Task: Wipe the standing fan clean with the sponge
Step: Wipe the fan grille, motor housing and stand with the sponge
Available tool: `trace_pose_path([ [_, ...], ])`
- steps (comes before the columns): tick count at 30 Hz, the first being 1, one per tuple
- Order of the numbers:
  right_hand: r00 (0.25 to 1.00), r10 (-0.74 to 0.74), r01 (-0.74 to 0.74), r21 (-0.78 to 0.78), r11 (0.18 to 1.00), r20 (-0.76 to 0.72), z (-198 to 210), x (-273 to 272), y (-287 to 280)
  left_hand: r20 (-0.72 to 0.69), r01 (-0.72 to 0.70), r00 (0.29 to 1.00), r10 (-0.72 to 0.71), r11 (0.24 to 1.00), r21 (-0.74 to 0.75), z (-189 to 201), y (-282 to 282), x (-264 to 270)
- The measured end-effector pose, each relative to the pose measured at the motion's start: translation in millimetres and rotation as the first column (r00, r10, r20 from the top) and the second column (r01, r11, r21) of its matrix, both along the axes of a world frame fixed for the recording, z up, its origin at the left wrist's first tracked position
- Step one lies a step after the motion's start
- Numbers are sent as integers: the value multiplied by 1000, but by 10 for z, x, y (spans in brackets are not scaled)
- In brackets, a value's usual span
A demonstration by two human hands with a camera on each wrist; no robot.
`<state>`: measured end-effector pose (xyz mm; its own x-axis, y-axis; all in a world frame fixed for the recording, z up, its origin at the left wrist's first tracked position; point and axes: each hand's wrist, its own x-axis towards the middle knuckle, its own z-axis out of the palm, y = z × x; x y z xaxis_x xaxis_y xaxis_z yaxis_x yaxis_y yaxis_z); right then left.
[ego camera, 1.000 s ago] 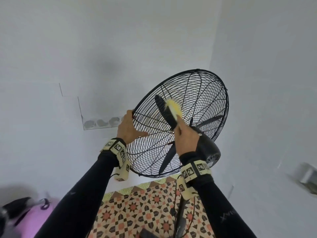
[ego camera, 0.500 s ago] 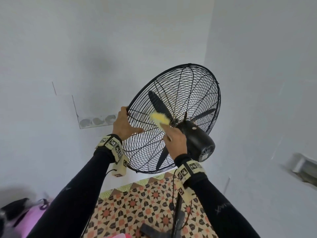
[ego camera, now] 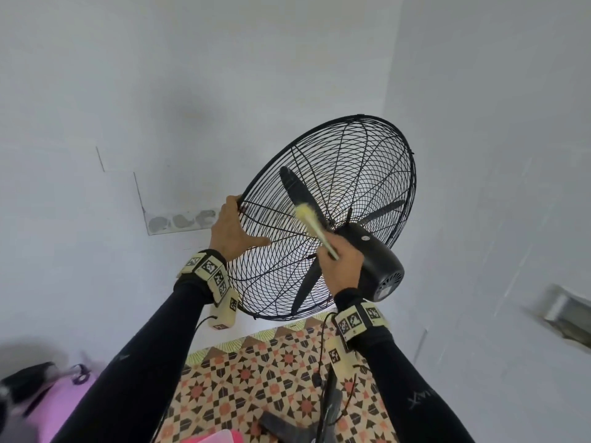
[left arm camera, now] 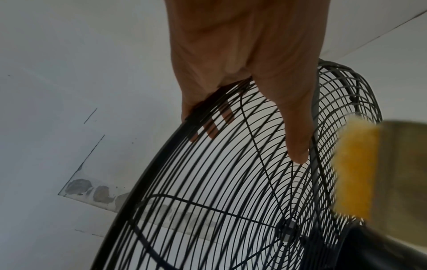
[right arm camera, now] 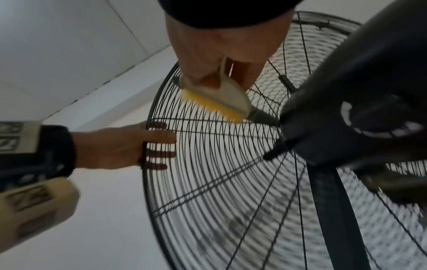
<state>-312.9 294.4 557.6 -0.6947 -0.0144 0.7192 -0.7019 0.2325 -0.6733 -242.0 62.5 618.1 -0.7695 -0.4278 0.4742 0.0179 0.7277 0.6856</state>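
Note:
A black standing fan, its round wire cage [ego camera: 351, 174] tilted, stands in a white corner. My left hand [ego camera: 243, 225] grips the cage's left rim; the fingers curl over the rim [right arm camera: 148, 146] and the thumb [left arm camera: 298, 142] lies on the rear grille. My right hand [ego camera: 332, 251] holds a yellow sponge [ego camera: 311, 223] beside the motor housing [ego camera: 374, 260]. The sponge's fuzzy yellow face [right arm camera: 215, 102] presses on the rear grille wires over a blade. The sponge [left arm camera: 353, 164] also fills the right edge of the left wrist view.
The fan's pole [ego camera: 329, 404] and a dangling cable drop to a patterned tile floor [ego camera: 256, 378]. A pink object [ego camera: 48, 410] lies at the lower left and a pink container edge [ego camera: 217, 438] at the bottom. White walls close in behind and to the right.
The sponge has slid down the rear grille from out over the blade toward the motor hub. My left hand has kept its hold on the rim.

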Motion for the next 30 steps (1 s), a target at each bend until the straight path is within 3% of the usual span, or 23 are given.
trace_pose_path([
  [2, 995, -95, 99, -138, 985, 33, 93, -94, 4, -22, 5, 1000, -5, 1000, -14, 10, 49, -12],
  [3, 991, -127, 130, -127, 983, 36, 110, -101, -34, -23, 6, 1000, -6, 1000, -12, 12, 58, -12],
  [8, 999, 41, -37, 167, 985, -18, -130, 95, -53, -24, -2, 1000, 2, 1000, 1, -41, -35, 44],
  [13, 980, -136, 158, -160, 974, 142, -44, -67, -7, -70, 62, 996, -61, 998, 7, -42, 71, 39],
  [19, 981, 2, -10, 38, 999, 195, -303, -64, -45, -82, 62, 995, -60, 998, 24, -98, -46, 72],
  [25, 961, -94, 155, -229, 961, 259, -181, -99, -6, -99, 96, 990, -96, 995, -6, -78, 43, 34],
  [30, 958, -40, 50, -29, 998, 283, -368, -117, -47, -115, 57, 992, -57, 998, -4, -128, -48, 74],
])
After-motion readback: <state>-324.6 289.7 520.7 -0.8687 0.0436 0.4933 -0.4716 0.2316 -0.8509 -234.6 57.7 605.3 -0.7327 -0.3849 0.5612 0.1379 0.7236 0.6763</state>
